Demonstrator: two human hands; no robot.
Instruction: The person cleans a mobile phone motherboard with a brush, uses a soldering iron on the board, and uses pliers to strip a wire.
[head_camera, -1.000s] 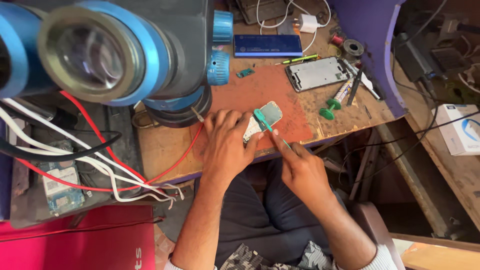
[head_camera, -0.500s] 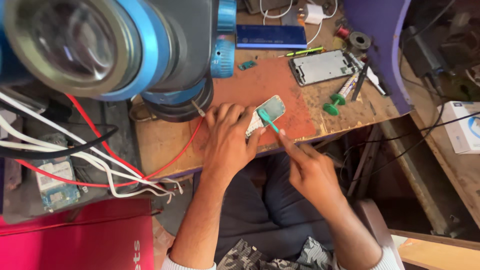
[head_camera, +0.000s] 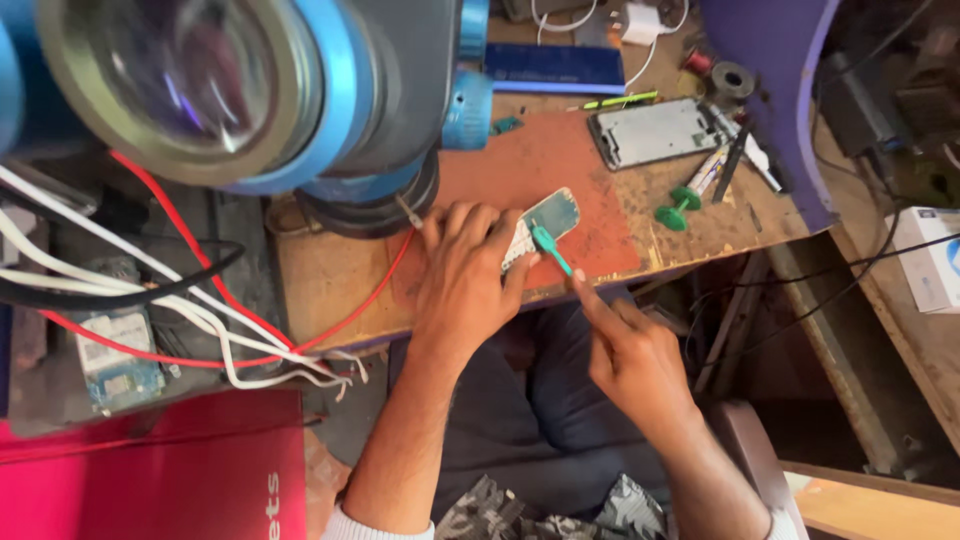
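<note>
The small phone circuit board (head_camera: 545, 222) lies flat on the reddish mat (head_camera: 560, 165) near the front edge of the surface (head_camera: 330, 280), just right of the big blue-ringed microscope head (head_camera: 250, 90). It looks thin, light and stiff, with a teal face and a pale keypad side. A board like this is probably fragile under bending or prying, so its bare edges seem the safest place to hold it.

The left hand (head_camera: 465, 270) rests over the board's left end, fingers curled down and pressing it to the mat; the grip is a flat pin-down rather than a pinch, with the fingertips touching the pale part.

The right hand (head_camera: 630, 355) holds a slim teal tool (head_camera: 550, 250) in a narrow pen-like grip, closed on the near end of the handle. The tool's far tip touches the board's near edge, just beside the left thumb. The tool looks like light plastic and likely flexes a little.

Farther right on the surface lie a bare phone frame (head_camera: 655, 130), a green-handled screwdriver (head_camera: 680, 205) and a yellow-green pen (head_camera: 615, 100), all well apart from the hands. Red and white wires (head_camera: 200, 330) trail at left.
</note>
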